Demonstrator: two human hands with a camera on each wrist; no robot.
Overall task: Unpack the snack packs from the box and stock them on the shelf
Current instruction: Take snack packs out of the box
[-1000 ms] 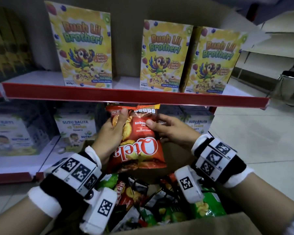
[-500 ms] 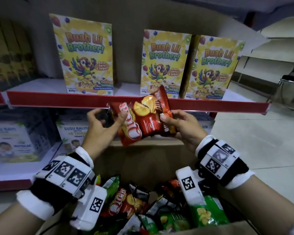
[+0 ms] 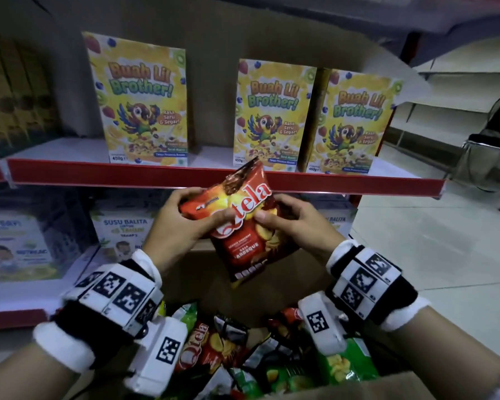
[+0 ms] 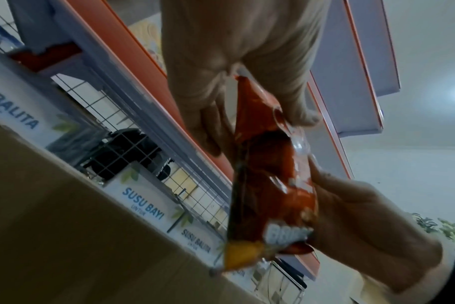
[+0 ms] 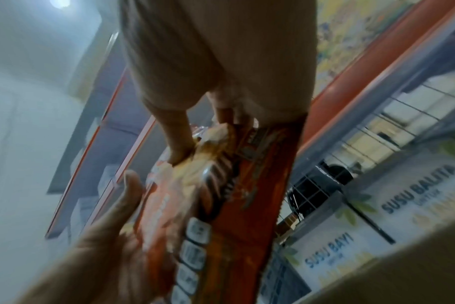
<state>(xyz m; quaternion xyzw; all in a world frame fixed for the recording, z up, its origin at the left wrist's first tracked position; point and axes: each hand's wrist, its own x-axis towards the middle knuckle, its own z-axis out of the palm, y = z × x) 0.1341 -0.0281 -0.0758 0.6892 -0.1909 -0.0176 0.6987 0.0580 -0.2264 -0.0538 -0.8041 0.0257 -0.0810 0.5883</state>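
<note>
I've got both hands on one red Qtela pack [image 3: 244, 223], held up over the open cardboard box [image 3: 202, 272]. Left hand [image 3: 182, 223] grips the pack's top-left corner, thumb across the front, fingers curled round behind. Right hand [image 3: 293, 223] pinches the pack's right edge approx. mid-height, thumb on the printed face, fingers behind. Pack is tilted, top seam pointing up and right, logo reading diagonally; bottom seam hangs below my hands toward the box.

Left wrist cam: pack [image 4: 270, 181] seen edge-on between the left hand [image 4: 237, 67] and the right hand [image 4: 364, 222]. Right wrist cam is blurry, but shows the pack [image 5: 237, 205] w/ the right hand [image 5: 216, 61] above it and the left hand [image 5: 109, 236] below.

Just past my fingertips: red shelf lip [image 3: 98, 175], pack's top corner overlapping it. On that shelf beyond the hands, three yellow cereal boxes [image 3: 272, 114] upright, one apart on the left side, two touching on the right side. Under that shelf, left of my left hand, white milk cartons [image 3: 122, 235].

Below my wrists, inside the box: more snack packs [image 3: 214, 347], red and green, piled loose.
</note>
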